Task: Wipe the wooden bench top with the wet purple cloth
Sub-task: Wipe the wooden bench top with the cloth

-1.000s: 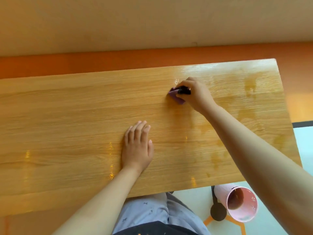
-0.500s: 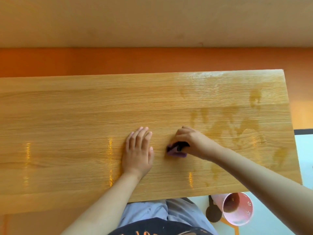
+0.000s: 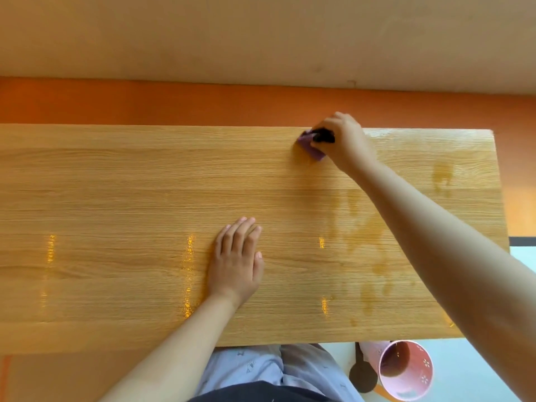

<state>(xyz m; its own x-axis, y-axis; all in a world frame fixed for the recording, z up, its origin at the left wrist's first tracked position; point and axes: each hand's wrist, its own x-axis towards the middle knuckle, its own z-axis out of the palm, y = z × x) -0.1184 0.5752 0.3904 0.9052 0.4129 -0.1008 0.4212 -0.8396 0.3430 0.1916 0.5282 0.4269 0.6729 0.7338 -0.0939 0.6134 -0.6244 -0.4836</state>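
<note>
Purple cloth [image 3: 309, 147], gripped by the right hand [image 3: 345, 142], touches the wooden bench top [image 3: 116, 184] near its far edge; the left hand [image 3: 236, 262] lies flat.

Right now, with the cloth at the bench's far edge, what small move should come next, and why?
Probably draw the purple cloth back toward the near edge, through the dry wood left of the wet streaks. The right hand grips it at the far edge of the bench top, the streaks lie only to its right, and the left hand rests flat farther left, clear of that path.
</note>
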